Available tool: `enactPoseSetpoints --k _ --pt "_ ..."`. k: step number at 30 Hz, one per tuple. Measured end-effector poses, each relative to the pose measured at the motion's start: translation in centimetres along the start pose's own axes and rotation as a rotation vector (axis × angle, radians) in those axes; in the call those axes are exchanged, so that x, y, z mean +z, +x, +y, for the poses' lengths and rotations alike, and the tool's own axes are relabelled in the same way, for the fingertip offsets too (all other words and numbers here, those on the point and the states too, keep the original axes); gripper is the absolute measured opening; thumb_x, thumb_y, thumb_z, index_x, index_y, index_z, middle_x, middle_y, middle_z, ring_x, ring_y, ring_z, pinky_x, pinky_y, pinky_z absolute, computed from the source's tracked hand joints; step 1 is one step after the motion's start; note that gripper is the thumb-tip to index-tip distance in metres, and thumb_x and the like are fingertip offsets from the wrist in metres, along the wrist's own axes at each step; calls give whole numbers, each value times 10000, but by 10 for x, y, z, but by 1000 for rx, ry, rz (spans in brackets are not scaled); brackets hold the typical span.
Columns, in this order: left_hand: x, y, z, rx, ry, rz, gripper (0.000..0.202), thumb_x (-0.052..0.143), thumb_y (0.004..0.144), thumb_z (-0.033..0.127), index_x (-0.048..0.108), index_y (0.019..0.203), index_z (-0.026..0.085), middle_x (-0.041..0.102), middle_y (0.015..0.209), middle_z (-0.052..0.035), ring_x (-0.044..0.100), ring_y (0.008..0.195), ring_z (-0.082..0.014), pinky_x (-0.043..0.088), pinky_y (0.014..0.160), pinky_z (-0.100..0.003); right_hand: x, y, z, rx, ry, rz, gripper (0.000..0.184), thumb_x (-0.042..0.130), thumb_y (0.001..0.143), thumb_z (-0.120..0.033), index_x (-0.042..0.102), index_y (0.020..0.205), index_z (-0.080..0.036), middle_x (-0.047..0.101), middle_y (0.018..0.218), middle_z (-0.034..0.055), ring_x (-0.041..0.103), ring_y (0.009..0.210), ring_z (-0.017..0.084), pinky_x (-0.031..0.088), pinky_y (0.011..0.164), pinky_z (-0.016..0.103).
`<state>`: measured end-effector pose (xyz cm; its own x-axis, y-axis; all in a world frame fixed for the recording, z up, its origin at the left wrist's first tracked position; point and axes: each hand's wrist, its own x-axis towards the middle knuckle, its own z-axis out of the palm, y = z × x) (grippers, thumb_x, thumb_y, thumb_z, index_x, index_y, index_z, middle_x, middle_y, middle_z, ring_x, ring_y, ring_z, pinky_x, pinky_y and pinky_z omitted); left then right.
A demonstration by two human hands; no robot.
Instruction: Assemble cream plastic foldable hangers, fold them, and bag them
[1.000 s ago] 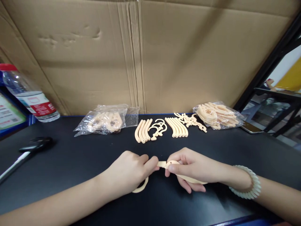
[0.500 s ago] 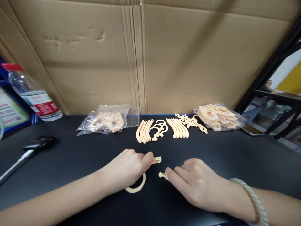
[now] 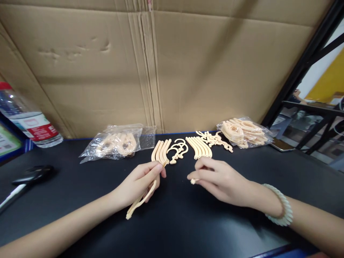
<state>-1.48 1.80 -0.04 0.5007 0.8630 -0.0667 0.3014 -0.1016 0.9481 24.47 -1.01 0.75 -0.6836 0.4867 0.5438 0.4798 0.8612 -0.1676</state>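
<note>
My left hand (image 3: 142,182) is closed on a curved cream plastic hanger part (image 3: 142,201). One end of it hangs below the palm, and its other end pokes out past the thumb. To the right, my right hand (image 3: 221,179) pinches a small cream plastic piece (image 3: 194,181), mostly covered by the fingers; only a knobbed tip shows. Beyond the hands lie a row of curved cream arms (image 3: 160,150), several cream hooks (image 3: 179,148) and a second row of arms (image 3: 199,147). A pile of small cream connecting pieces (image 3: 213,139) sits farther right.
Clear plastic bags of cream parts lie at the back, one left (image 3: 115,143) and one right (image 3: 243,132). A water bottle (image 3: 34,123) and a black mouse-like object (image 3: 33,174) are at left. A phone (image 3: 282,144) lies by the right bag. Cardboard (image 3: 102,82) walls the black table's back.
Both hands have moved up the table; the left has turned, so the part in it now appears as a narrow curve instead of a ring. The view has tilted and shifted slightly.
</note>
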Motion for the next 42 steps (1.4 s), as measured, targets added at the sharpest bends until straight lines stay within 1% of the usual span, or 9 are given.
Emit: enactPoseSetpoints --k 5,7,9,13,18,25,31,34,42 --pt "0 -1 3 -60 -57 27 444 503 853 615 539 810 174 479 466 82 409 337 -66 340 358 -159 -17 -1 30 17 -128 380 293 507 897 -50 679 1049 -232 593 950 51 585 796 139 486 669 265" --pt "-1 -1 2 -69 -77 26 437 516 856 610 541 815 176 480 465 85 409 338 -63 344 361 -156 -25 -4 53 88 -262 416 277 504 894 -69 692 1020 -228 605 958 63 591 779 159 498 684 302" --pt "-1 -1 1 -62 -98 18 431 509 869 606 539 823 178 507 464 79 428 342 -68 350 366 -157 -30 -10 75 179 -381 312 280 483 881 -63 701 989 -200 624 967 87 604 846 204 511 746 353" --pt "-2 0 0 -36 -136 1 434 498 875 618 509 828 187 603 488 42 496 370 -91 394 396 -174 -26 -19 96 340 -542 -65 534 389 729 78 635 1169 -99 594 1156 181 561 1061 299 489 883 461" --pt "-1 -1 2 -32 -155 11 412 538 864 606 466 853 201 647 524 33 541 402 -106 433 419 -183 -7 -14 68 269 -419 -186 549 395 735 61 609 1206 -124 585 1206 157 520 1140 284 463 947 470" --pt "-1 0 5 26 -164 102 373 610 855 528 497 818 175 667 712 1 588 579 -111 490 559 -224 2 -6 33 163 -257 -180 415 418 831 7 637 1150 -145 619 1127 114 540 1084 238 477 935 435" --pt "-6 3 1 59 -143 181 343 638 857 490 518 807 172 459 602 80 396 509 -64 349 468 -162 5 -6 27 120 -179 -149 295 460 895 -77 660 1095 -158 637 1090 101 554 1060 227 472 939 429" --pt "-6 4 0 62 -174 177 327 625 871 484 512 828 180 440 582 89 337 463 -55 296 417 -155 7 -5 21 96 -139 -148 293 458 906 -86 645 1120 -158 643 1080 96 551 1041 222 470 930 423" --pt "-8 4 0 135 -236 142 293 740 793 360 516 804 171 560 719 47 524 602 -84 475 524 -188 7 -1 8 42 -96 -34 241 490 949 -195 576 1171 -161 648 1033 95 568 994 220 475 901 421"
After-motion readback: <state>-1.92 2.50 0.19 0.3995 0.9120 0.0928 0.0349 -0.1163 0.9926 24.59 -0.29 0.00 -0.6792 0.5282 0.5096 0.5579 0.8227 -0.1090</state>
